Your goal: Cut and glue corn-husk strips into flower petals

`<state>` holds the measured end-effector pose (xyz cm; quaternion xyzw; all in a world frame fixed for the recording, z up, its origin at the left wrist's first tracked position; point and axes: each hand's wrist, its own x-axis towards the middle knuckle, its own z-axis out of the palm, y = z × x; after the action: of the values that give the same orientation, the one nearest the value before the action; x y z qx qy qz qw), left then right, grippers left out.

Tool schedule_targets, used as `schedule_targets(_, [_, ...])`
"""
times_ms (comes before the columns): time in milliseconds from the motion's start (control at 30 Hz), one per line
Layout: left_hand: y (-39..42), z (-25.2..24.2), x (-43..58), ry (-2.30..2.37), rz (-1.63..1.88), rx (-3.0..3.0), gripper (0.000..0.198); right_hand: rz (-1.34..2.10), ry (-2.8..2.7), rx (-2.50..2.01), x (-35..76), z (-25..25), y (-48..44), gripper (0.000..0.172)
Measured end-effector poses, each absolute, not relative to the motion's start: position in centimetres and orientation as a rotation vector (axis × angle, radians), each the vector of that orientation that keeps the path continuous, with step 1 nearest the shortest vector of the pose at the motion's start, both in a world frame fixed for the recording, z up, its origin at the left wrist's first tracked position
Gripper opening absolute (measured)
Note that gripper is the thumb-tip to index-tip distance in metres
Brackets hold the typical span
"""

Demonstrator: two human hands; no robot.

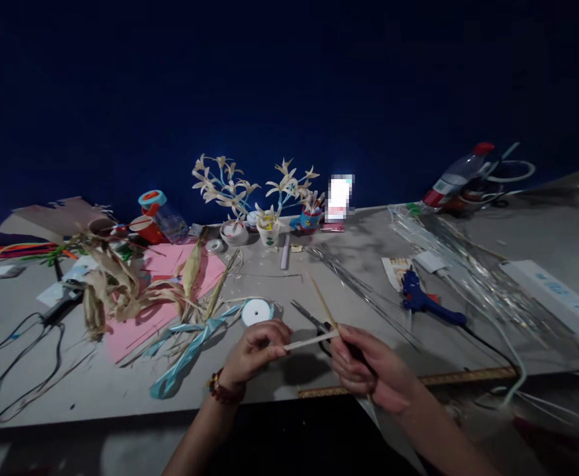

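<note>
My left hand, a beaded bracelet at its wrist, pinches one end of a narrow pale strip. The strip is stretched across to my right hand, which is closed around a thin tan stick. Strip and stick meet at my right fingertips; whether the strip is wrapped round the stick cannot be made out. Just behind the hands, dark-handled scissors lie on the table, partly covered by the strip and fingers. A white spool rests beyond my left hand, close to a light blue ribbon.
Dried corn husks and pink paper cover the left side. Husk flowers stand in cups at the back. On the right are metal wires, a blue glue gun, a power strip and a tilted bottle.
</note>
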<state>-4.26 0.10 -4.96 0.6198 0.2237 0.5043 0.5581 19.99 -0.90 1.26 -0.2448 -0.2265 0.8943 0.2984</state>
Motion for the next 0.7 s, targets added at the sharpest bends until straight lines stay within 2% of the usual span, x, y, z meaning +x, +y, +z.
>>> schedule_targets(100, [-0.1, -5.4, -4.2, 0.571, 1.185, 1.406, 0.022, 2.365, -0.630, -0.670, 20.0, 1.0, -0.9, 0.046])
schedule_targets(267, [-0.9, -5.4, -3.1, 0.711, 1.195, 1.214, 0.024, 1.687, -1.171, -1.159, 18.5, 0.9, -2.1, 0.051])
schedule_targets(367, [-1.3, -4.6, -2.6, 0.811, 1.184, 1.188, 0.025, 1.464, -1.623, -1.180, 17.3, 0.7, -2.6, 0.043])
schedule_targets(500, [-1.4, -3.1, -2.3, 0.851, 1.175, 1.331, 0.026, 1.302, -1.843, -1.159, 16.6, 0.4, -2.4, 0.041])
schedule_targets(700, [-1.5, -2.1, -2.4, 0.852, 1.147, 1.465, 0.022, 1.286, -1.853, -1.165, 16.8, 0.3, -2.0, 0.046])
